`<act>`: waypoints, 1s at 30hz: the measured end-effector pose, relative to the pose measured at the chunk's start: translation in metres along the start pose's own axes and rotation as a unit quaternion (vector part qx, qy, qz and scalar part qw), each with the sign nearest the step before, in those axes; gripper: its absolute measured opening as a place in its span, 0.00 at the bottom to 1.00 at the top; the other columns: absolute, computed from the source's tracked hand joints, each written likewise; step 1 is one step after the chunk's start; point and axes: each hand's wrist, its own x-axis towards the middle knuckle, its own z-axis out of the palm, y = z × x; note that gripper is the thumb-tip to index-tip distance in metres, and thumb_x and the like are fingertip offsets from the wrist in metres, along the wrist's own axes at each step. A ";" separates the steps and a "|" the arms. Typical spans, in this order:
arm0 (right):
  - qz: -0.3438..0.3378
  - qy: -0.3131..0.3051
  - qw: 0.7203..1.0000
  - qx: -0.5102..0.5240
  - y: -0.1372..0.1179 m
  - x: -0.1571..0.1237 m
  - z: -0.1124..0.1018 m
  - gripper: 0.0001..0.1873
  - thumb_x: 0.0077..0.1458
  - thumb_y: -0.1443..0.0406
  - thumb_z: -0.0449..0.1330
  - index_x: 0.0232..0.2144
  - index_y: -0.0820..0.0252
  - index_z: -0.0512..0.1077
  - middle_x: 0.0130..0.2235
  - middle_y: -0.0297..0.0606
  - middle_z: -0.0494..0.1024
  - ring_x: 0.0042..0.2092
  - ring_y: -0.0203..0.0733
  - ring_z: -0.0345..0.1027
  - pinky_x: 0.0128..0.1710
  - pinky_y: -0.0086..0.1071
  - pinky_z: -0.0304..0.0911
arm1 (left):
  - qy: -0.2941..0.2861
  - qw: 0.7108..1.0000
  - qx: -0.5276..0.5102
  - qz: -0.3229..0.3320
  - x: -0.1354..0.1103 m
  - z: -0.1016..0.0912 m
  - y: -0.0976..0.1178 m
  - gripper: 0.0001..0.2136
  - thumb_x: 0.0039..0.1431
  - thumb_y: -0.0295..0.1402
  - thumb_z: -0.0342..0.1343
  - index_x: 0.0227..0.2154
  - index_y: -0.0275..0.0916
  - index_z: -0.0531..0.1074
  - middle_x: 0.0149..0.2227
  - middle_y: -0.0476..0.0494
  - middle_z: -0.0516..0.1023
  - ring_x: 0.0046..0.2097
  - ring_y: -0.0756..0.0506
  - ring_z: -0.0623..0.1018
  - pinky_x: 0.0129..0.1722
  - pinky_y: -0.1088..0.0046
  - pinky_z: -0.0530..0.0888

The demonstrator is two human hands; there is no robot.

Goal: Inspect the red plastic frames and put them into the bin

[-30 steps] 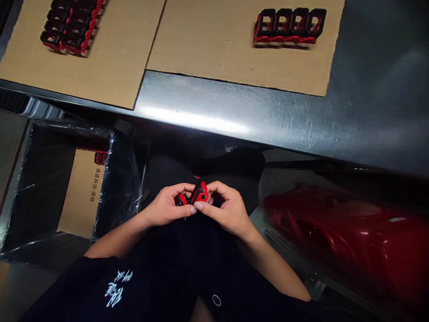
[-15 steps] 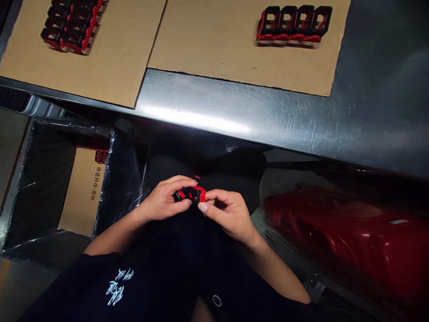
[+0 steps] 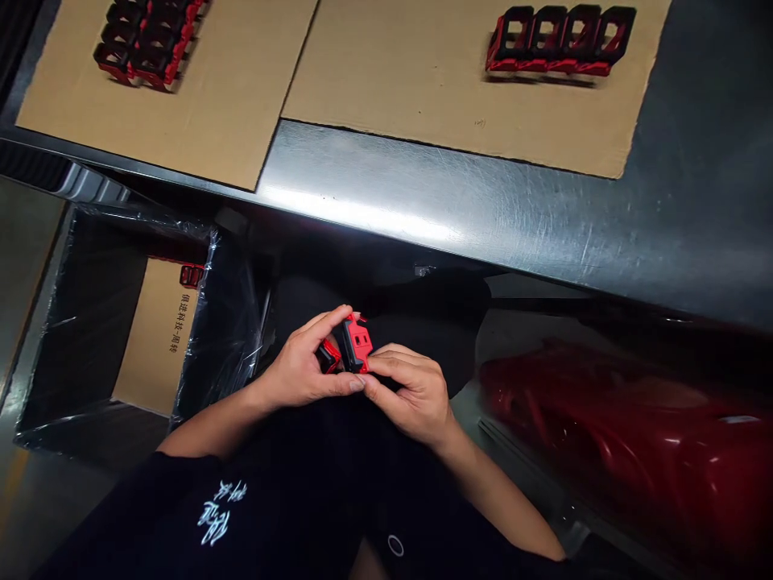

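Now, the left hand [image 3: 299, 370] and right hand [image 3: 414, 395] pinch a red-and-black plastic part [image 3: 355, 345] between them with fingers and thumbs, while a row of four similar frames [image 3: 560, 40] already sits on a cardboard sheet [image 3: 423, 105] on the steel desk [image 3: 483, 209], well beyond the hands.

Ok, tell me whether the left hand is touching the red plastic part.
Touching. The head view shows the left hand with its forefinger resting against the upper edge of the red plastic part.
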 end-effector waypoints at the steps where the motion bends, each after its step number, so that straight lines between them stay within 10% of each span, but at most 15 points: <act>1: -0.005 0.003 1.000 -0.003 0.001 0.000 0.001 0.05 0.57 0.71 0.67 0.35 0.58 0.81 0.29 0.40 0.83 0.30 0.41 0.76 0.30 0.34 0.72 | 0.006 1.000 0.012 0.008 0.000 0.001 0.000 0.42 0.50 0.46 0.71 0.67 0.46 0.62 0.61 0.34 0.74 0.58 0.35 0.78 0.59 0.52 0.76; 21: 0.138 0.028 0.990 0.018 -0.007 -0.005 -0.007 0.23 0.52 0.65 0.70 0.51 0.54 0.75 0.44 0.41 0.85 0.40 0.46 0.81 0.40 0.38 0.78 | 0.075 0.934 0.243 0.251 0.002 0.014 -0.002 0.43 0.57 0.37 0.68 0.70 0.36 0.51 0.60 0.26 0.74 0.60 0.37 0.77 0.52 0.62 0.82; 30: 0.120 0.034 0.992 0.020 -0.009 0.004 0.003 0.11 0.53 0.70 0.66 0.40 0.54 0.79 0.34 0.36 0.83 0.34 0.41 0.77 0.34 0.33 0.74 | 0.111 0.898 0.308 0.296 -0.001 0.016 -0.011 0.50 0.60 0.35 0.65 0.73 0.41 0.33 0.50 0.33 0.83 0.31 0.47 0.83 0.30 0.72 0.81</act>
